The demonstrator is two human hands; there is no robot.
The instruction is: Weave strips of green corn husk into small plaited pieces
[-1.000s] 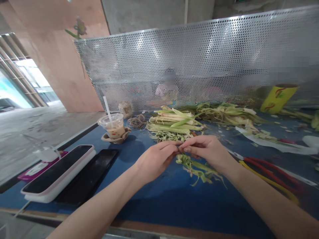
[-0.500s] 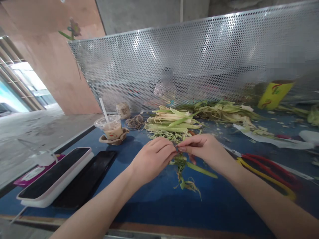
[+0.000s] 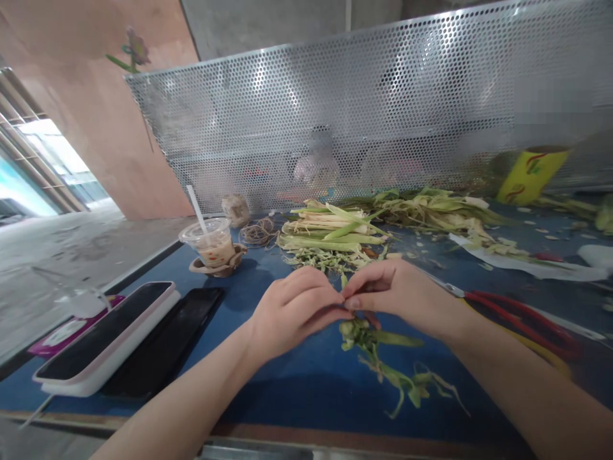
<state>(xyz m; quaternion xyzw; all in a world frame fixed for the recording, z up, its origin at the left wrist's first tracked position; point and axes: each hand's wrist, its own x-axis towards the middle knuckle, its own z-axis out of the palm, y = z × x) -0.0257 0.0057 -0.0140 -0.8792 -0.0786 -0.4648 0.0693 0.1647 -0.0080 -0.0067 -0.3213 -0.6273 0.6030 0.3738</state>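
My left hand [image 3: 304, 306] and my right hand [image 3: 390, 291] meet fingertip to fingertip over the middle of the blue table. Both are closed in a pinch on a green plant strand [image 3: 357, 333]. Its knotted, leafy lower part dangles toward me and ends in thin, ragged tips. The exact spot between the fingertips is hidden. Just beyond the hands lies a pile of pale green stalks [image 3: 330, 230], with small shredded green bits [image 3: 320, 257] along its near side. Scissors with red and yellow handles [image 3: 522, 319] rest beside my right forearm.
At left stand an iced drink cup [image 3: 211, 239] in a cardboard holder, a phone on a white case [image 3: 115, 332] and a flat black phone [image 3: 167, 342]. Behind are coiled twine [image 3: 258, 232], leafy husks [image 3: 426, 207], a yellow roll [image 3: 534, 176] and a perforated metal screen [image 3: 325, 108].
Both hands have come slightly nearer and lower. The strand's hanging end has swung to the right and shows more of its length below the fingers.
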